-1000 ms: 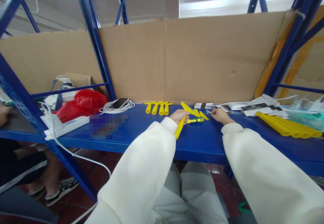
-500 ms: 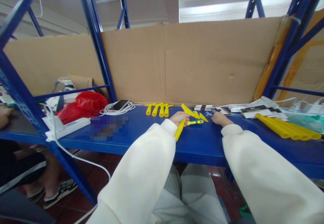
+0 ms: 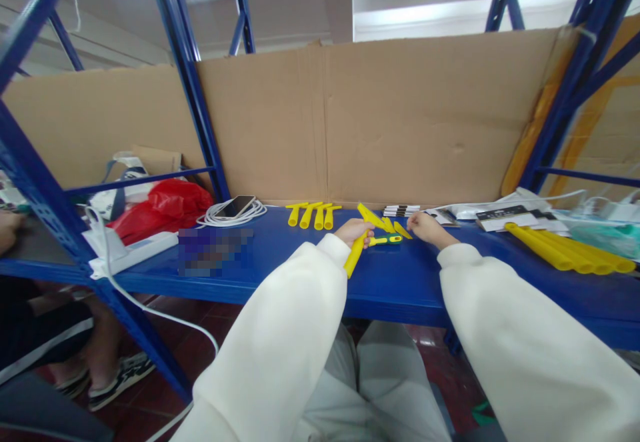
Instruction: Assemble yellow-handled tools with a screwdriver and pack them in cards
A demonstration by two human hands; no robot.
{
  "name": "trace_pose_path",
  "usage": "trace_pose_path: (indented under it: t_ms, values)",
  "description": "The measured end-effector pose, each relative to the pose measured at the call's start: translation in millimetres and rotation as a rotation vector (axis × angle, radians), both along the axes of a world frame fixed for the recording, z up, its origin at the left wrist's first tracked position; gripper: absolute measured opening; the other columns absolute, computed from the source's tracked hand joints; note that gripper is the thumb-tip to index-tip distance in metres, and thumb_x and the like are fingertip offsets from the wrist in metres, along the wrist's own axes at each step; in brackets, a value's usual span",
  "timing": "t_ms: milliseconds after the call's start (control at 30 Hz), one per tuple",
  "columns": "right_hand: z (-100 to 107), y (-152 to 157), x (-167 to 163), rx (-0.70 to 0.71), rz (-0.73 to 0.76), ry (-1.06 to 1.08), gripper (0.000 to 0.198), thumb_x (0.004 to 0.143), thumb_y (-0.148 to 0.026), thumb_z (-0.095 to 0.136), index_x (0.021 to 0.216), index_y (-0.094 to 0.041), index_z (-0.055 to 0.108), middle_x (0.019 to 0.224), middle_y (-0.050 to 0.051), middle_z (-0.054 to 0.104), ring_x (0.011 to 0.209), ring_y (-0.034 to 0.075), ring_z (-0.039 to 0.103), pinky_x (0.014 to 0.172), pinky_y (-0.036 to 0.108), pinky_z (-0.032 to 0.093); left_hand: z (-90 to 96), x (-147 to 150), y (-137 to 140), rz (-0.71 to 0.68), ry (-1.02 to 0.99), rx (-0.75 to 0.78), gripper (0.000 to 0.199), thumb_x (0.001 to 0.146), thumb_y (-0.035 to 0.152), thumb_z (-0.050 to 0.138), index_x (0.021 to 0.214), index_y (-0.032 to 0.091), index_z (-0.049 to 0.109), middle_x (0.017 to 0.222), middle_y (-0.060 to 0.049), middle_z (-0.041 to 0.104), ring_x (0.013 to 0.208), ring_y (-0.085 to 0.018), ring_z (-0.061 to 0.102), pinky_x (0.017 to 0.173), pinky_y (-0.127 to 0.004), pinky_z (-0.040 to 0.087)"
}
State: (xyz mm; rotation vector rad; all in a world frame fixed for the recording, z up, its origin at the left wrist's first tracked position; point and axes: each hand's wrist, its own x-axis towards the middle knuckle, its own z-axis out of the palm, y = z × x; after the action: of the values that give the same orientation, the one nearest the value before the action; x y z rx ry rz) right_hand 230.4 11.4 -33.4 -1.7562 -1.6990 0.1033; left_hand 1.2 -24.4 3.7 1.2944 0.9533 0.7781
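Head view: the middle of the yellow T-shaped piece (image 3: 354,257) is covered by the left hand (image 3: 353,231), a patch at 9 o'clock of that hand is pixelated beyond reading, and the frame cuts off a co-worker's hand (image 3: 7,229) at far 9 o'clock. The left forearm comes in from 7 o'clock, with the fingers curled closed round the piece, whose tube end slants toward 7 o'clock and whose flat head tips toward 11. The right hand (image 3: 429,229) reaches in from 4 o'clock, its fingers bent and drawn together beside the loose yellow wedges (image 3: 401,230); whether they pinch anything is too small to tell. Just at 3 o'clock of the left hand lies a green-and-yellow handled tool (image 3: 393,239), its near end lost by the fingers. Four smooth yellow T-shaped pieces (image 3: 319,218) line up at 10 o'clock on the glossy blue tabletop (image 3: 295,255), dark-banded white strips (image 3: 401,210) sit at 2, and hollow yellow tubes (image 3: 570,250) lie toward 3, before creased matte cardboard (image 3: 400,122) at 12.
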Motion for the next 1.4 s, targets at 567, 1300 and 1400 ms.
trace_pose_path:
  t_ms: [567,1300,1400]
  values:
    - [5.5,-19.2,-53.4,0.026,0.496,0.490,0.026,0.066,-0.043,0.069,0.073,-0.019,0.062,0.064,0.000,0.062,0.053,0.010,0.049,0.049,0.022,0.040,2.9,-0.5,-3.6,-0.022,0.012,-0.015,0.022,0.091,0.004,0.047,0.072,0.016,0.050,0.044,0.008,0.042,0.031,-0.006,0.036,0.037,-0.019,0.030]
    - [4.7,-13.0,-51.4,0.176,0.494,0.465,0.043,0.064,-0.062,0.069,0.069,-0.020,0.059,0.069,0.003,0.063,0.063,0.014,0.054,0.061,0.027,0.045,3.3,-3.0,-0.6,-0.107,-0.075,-0.046,0.024,0.093,0.010,0.047,0.071,0.019,0.044,0.046,0.008,0.042,0.032,-0.005,0.035,0.036,-0.017,0.029]
    - [5.1,-12.9,-51.7,0.190,0.505,0.483,0.048,0.061,-0.067,0.070,0.069,-0.021,0.059,0.069,0.003,0.063,0.064,0.014,0.055,0.062,0.028,0.045,2.2,-2.8,0.9,-0.115,-0.097,-0.052,0.024,0.093,0.010,0.046,0.071,0.019,0.043,0.047,0.008,0.042,0.032,-0.005,0.035,0.036,-0.017,0.029]
